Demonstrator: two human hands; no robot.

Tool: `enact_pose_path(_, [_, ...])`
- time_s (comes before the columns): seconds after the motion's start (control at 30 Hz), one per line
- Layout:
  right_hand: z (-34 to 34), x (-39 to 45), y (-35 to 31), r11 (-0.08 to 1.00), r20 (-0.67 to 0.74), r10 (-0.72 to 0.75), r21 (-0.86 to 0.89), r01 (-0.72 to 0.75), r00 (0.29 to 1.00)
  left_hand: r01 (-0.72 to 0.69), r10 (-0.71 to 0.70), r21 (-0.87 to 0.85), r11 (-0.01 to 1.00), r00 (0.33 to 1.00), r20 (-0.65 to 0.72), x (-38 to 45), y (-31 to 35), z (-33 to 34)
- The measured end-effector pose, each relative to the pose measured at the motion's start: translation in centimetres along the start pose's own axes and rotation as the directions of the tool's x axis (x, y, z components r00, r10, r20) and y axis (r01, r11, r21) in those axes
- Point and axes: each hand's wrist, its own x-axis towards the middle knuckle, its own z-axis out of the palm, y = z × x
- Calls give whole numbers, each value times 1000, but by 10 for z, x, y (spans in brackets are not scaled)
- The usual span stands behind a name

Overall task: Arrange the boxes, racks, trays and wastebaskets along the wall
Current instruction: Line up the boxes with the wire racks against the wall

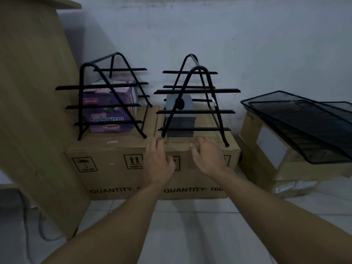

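Two large cardboard boxes stand side by side against the wall. On the left one a black wire rack straddles a purple desk-lamp box. On the right one a second black rack straddles a small grey box. My left hand and my right hand rest with fingers spread on the front top edge of the right cardboard box, just below that rack's feet. Neither hand holds anything.
Black mesh trays lie stacked and tilted on a lower cardboard box at the right. A tall wooden panel leans at the left. A cable runs over the tiled floor at the lower left.
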Motion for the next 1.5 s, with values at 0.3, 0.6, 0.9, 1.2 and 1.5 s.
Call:
enact_pose_path(0.3, [-71, -38, 29, 996, -169, -41, -88, 27, 985, -192, 192, -113, 975, 981, -17, 2, 70, -4])
enact_pose_path(0.6, [-111, -98, 97, 969, 15, 5, -247, -2, 1000, -256, 279, -205, 945, 956, 93, -23, 144, 26])
enact_pose_path(0.9, [-155, -131, 183, 937, 270, 96, -350, 5, 958, -313, 372, -257, 914, 899, 232, -66, 214, 87])
enact_pose_path(1.2, [-179, -158, 258, 971, 307, 147, -224, -79, 940, -238, 283, -191, 952, 924, 257, -84, 261, 130])
enact_pose_path(1.5, [-119, -103, 178, 994, 270, -88, 88, 66, 959, 106, -109, 42, 994, 989, 96, -45, 181, 70])
